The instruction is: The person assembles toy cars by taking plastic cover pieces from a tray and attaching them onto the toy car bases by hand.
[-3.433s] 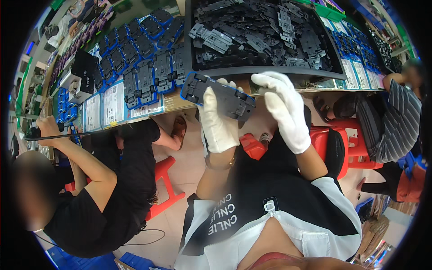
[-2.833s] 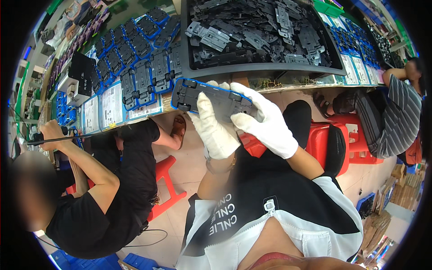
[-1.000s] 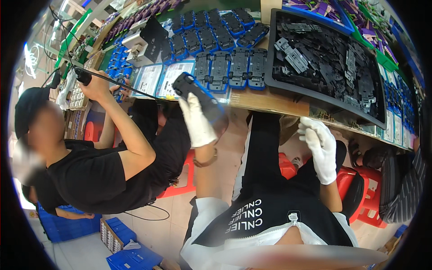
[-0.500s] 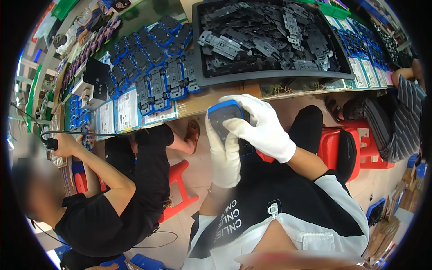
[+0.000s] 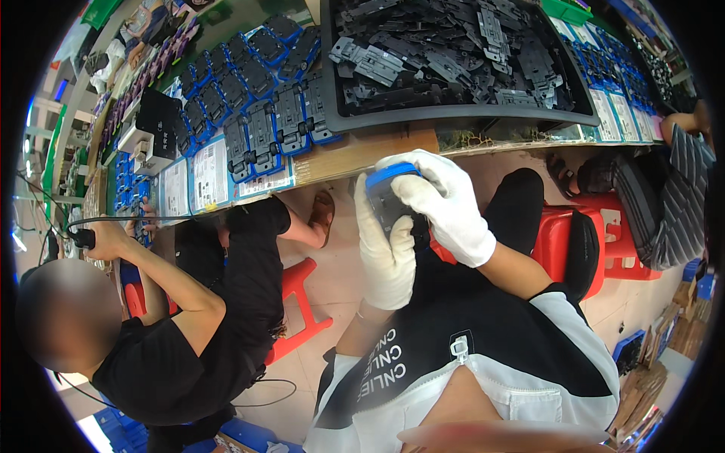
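Note:
My left hand [image 5: 387, 260], in a white glove, wraps round the lower left side of a blue toy car [image 5: 387, 198] with a dark grey underside. Its thumb bends over the underside. From the upper right my right hand [image 5: 447, 208], also gloved in white, closes on the same car, fingers over the blue end and thumb pressed near it. Both hands hold it in front of my chest, just off the table's near edge. The gloves hide part of the car.
A big black tray [image 5: 468, 119] heaped with dark chassis plates [image 5: 370, 62] stands on the table. Left of it, rows of blue toy cars [image 5: 249, 140] lie underside up. A co-worker [image 5: 162, 340] sits at my left; another person's leg and red stools [image 5: 563, 241] are at right.
Both hands and the toy car have shifted slightly right. My left thumb now bends over the underside, and the right thumb sits closer to the blue end.

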Demonstrator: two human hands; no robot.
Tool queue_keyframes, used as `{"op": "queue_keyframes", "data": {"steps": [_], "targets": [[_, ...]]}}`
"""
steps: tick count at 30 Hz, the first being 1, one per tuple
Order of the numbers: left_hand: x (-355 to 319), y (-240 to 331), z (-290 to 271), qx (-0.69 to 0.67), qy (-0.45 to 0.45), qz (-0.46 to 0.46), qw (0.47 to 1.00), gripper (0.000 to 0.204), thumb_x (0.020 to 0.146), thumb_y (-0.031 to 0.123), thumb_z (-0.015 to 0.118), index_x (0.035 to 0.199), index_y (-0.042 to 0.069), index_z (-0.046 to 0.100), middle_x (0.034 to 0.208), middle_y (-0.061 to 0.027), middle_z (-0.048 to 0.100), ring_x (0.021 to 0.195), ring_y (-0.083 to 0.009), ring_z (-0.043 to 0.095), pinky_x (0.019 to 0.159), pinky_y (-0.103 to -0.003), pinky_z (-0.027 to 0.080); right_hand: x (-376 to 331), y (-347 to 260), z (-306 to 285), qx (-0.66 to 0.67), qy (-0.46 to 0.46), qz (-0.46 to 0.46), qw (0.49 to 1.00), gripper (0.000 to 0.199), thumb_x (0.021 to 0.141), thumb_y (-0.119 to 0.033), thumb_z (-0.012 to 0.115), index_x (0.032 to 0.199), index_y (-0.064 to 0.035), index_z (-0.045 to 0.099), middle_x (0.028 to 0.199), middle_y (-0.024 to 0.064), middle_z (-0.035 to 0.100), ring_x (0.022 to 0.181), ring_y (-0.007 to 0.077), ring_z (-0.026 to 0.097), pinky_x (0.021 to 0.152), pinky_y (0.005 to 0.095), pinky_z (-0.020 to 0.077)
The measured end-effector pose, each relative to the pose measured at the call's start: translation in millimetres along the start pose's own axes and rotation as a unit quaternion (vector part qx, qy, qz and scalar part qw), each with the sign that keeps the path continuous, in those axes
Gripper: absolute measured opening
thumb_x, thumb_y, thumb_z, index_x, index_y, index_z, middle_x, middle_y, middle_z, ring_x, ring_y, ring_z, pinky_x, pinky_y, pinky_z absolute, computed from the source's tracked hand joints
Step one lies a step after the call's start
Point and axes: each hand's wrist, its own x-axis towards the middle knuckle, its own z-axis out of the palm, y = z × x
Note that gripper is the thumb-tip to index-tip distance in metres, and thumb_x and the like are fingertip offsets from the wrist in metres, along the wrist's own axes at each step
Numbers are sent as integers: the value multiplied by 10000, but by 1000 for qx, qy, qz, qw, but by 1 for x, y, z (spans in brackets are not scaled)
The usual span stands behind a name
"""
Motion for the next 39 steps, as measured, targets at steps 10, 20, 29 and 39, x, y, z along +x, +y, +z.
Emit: {"op": "queue_keyframes", "data": {"steps": [10, 20, 29, 39], "targets": [[1, -14, -1, -129, 11, -69, 989, 642, 1022, 150, 493, 1542, 60, 128, 1442, -109, 391, 1327, -214, 405, 1114, -345, 310, -3, 27, 5, -76, 20, -25, 997, 371, 859, -221, 652, 1156, -2, 618, 1070, 162, 659, 999, 253, 635, 902, 353, 482], [4, -10, 1, -181, 17, -84, 980, 677, 1004, 153, 546, 1541, 81, 140, 1441, -92, 383, 1335, -212, 384, 1130, -352, 285, 2, 11, 0, 40, -16, 48, 998, 333, 907, -187, 652, 1172, 14, 629, 1066, 80, 656, 977, 131, 603, 879, 283, 479], [-15, -30, 5, 61, 47, 16, 997, 638, 1013, 139, 496, 1549, 61, 159, 1535, -126, 294, 1402, -248, 300, 1145, -363, 233, -5, 33, 7, -50, 4, 26, 998, 365, 969, -229, 587, 1246, 9, 581, 1094, 70, 633, 957, 112, 587, 864, 264, 472], [5, -21, 3, -119, 174, -54, 976, 607, 1024, 213, 475, 1550, 115, 191, 1476, -84, 347, 1277, -183, 415, 1096, -335, 312, -27, 43, -8, -102, -123, 130, 979, 611, 949, -392, 584, 1374, 28, 455, 1290, 222, 575, 1163, 297, 597, 959, 389, 467]]}}
